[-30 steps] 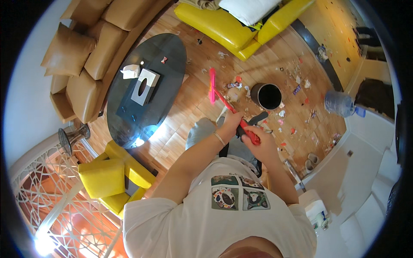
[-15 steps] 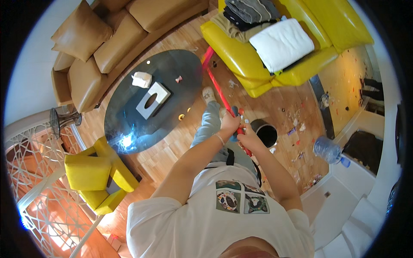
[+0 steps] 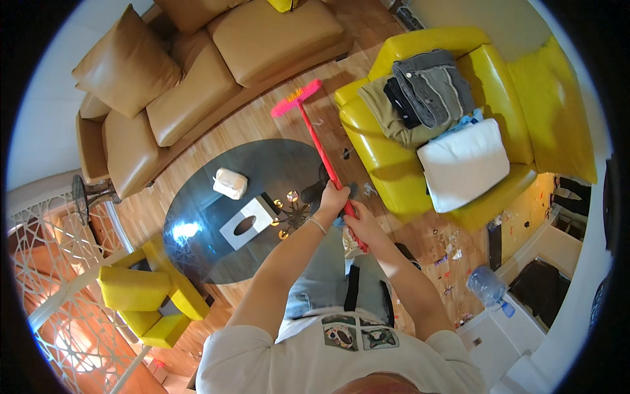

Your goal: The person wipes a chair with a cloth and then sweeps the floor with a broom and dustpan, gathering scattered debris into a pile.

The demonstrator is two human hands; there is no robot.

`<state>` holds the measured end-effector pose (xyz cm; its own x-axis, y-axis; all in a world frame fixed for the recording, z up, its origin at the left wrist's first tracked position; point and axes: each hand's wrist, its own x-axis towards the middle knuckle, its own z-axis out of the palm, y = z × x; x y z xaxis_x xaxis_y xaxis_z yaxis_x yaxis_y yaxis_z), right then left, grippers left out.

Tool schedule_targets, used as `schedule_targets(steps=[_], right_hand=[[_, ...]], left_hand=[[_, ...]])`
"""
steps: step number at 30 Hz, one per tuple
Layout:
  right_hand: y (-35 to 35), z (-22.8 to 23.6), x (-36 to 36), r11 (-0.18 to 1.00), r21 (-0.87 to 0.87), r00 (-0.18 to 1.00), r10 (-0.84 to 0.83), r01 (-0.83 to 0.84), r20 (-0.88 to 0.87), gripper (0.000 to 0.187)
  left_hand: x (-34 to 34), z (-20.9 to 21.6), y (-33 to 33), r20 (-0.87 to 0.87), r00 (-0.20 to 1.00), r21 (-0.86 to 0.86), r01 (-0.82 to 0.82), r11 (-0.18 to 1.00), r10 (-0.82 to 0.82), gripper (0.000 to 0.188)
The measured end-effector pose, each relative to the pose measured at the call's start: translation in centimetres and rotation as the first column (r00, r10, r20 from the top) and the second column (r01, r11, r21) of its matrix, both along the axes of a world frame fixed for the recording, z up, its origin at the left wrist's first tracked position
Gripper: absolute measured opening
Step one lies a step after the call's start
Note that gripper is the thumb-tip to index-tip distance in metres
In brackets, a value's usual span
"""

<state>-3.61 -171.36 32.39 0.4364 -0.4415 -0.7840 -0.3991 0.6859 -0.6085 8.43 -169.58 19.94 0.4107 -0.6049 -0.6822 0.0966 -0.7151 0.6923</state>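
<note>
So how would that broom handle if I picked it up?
The broom would probably feel light for its length, as its red handle looks slim. It is likely stiff: the handle runs nearly straight. Held near one end, it may feel head-heavy, with the pink head at the other.

Fingers (image 3: 337,193) are hiding part of the broom (image 3: 319,146); left of it, the upper edge is cutting off a sofa (image 3: 197,108); right of it, scraps (image 3: 451,251) are looking indistinct.

I see a tan sofa (image 3: 190,111) standing beside a dark oval table (image 3: 195,200) (white light (image 3: 186,231) glares off its top), yellow armchairs (image 3: 373,157), and wood-toned flooring (image 3: 252,123).
</note>
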Motion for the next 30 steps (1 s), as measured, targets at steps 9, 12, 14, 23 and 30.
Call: schedule_targets(steps=[9,12,14,23,30], right_hand=[[-7.8,-7.9,4.9,0.994,-0.054,0.995,0.097,-0.096,0.017,0.048],[-8.6,-12.0,6.1,0.972,-0.215,0.995,0.098,-0.093,0.013,0.045],[-9.8,-12.6,7.2,0.979,-0.185,0.996,0.089,-0.089,-0.011,0.042],[-7.8,-8.3,1.4,0.983,0.169,0.983,0.099,-0.073,-0.154,0.025],[-7.2,3.4,-1.1,0.969,0.233,0.989,0.107,-0.081,-0.102,0.028]], left_hand=[[5.5,-2.5,-8.7,0.215,0.966,0.148,0.112,0.983,-0.143,0.045],[6.5,-6.4,-9.8,0.280,0.957,0.068,0.059,0.996,-0.076,0.043],[7.2,-7.8,-10.3,0.287,0.955,0.102,0.048,0.994,-0.076,0.043],[1.0,-5.8,-7.4,0.027,0.993,0.205,0.110,0.973,-0.118,0.052],[-2.7,5.0,-5.5,-0.111,0.990,0.094,-0.072,0.993,0.082,0.029]])
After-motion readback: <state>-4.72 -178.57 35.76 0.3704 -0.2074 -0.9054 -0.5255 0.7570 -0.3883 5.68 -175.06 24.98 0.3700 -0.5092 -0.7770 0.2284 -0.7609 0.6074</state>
